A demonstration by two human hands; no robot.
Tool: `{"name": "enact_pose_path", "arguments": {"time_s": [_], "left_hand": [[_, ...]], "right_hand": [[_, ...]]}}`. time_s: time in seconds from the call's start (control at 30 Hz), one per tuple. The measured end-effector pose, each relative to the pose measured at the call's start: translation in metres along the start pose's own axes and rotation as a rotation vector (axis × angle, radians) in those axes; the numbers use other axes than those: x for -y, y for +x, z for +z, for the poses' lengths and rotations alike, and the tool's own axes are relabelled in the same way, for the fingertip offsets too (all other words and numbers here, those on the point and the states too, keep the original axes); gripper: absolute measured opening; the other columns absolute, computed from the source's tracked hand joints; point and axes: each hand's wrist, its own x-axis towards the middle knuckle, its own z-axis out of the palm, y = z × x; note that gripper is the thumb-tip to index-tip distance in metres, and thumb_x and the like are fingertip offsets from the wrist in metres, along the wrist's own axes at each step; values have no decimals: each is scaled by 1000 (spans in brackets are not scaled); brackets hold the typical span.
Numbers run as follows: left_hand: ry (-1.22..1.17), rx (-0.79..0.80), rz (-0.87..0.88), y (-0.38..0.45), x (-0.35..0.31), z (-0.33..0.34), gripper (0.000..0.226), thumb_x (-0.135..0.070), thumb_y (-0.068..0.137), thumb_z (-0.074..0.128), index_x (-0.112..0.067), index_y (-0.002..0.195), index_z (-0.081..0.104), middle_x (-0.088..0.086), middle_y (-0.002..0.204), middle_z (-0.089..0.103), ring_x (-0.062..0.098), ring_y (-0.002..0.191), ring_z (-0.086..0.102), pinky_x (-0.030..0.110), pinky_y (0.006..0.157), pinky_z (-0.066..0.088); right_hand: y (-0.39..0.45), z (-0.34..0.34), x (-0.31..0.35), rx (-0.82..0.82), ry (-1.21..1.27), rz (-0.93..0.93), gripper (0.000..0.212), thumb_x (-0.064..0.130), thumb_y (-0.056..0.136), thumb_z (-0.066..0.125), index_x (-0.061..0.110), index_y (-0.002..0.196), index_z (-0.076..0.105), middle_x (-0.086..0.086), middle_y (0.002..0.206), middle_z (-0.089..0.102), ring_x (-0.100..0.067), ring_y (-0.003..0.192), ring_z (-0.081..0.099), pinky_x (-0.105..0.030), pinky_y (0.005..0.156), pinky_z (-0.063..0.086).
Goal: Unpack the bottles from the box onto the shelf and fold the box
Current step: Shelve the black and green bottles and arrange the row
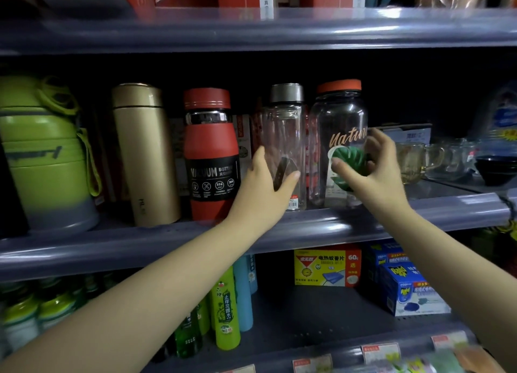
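Now both hands wrap bottles on the grey shelf: left hand grasping the clear steel-capped bottle, right hand the orange-lidded leaf-print jar. Best keep them upright, snug against neighbours.

Both hands on shelved bottles

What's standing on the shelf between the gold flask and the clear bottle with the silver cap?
In the head view, one red vacuum bottle stands upright between the gold flask and the clear bottle. The left hand rests on the clear bottle.
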Motion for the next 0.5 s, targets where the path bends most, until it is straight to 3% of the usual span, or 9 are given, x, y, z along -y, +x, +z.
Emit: {"name": "enact_pose_path", "arguments": {"time_s": [0.1,0.17,0.27,0.37,0.5], "left_hand": [[-44,-42,80,-28,7,-13,73,-41,90,55,-21,149,15,-2,157,22,10,142,23,26,115,21],[-93,-71,91,-50,15,-26,66,-38,89,57,-27,145,25,-8,152,31,4,138,29,27,114,27],[-150,-60,45,-90,32,-49,53,-32,88,61,-30,136,41,-15,139,46,-5,128,41,19,107,35],[-161,-35,-40,-142,60,-69,44,-27,86,62,-29,128,49,-19,129,54,-9,121,47,14,102,40],[-144,-24,-305,-221,114,-90,43,-32,85,61,-53,118,46,-33,125,51,-13,119,47,15,102,39]], "right_hand": [[-16,3,13,-205,38,-159,69,41,82,64,12,139,37,-4,137,45,-10,127,43,-32,110,37],[-29,8,28,-233,102,-255,53,29,88,60,10,134,44,-8,132,49,-14,124,48,-34,107,40],[-59,27,54,-92,291,-266,42,21,90,57,10,130,48,-10,126,55,-18,119,54,-36,102,45],[-98,57,80,101,470,-194,40,27,89,54,16,127,51,-2,123,60,-13,118,57,-27,99,45],[-166,113,104,412,624,-92,38,21,90,56,16,127,53,1,122,63,-7,116,58,-20,96,45]]}}
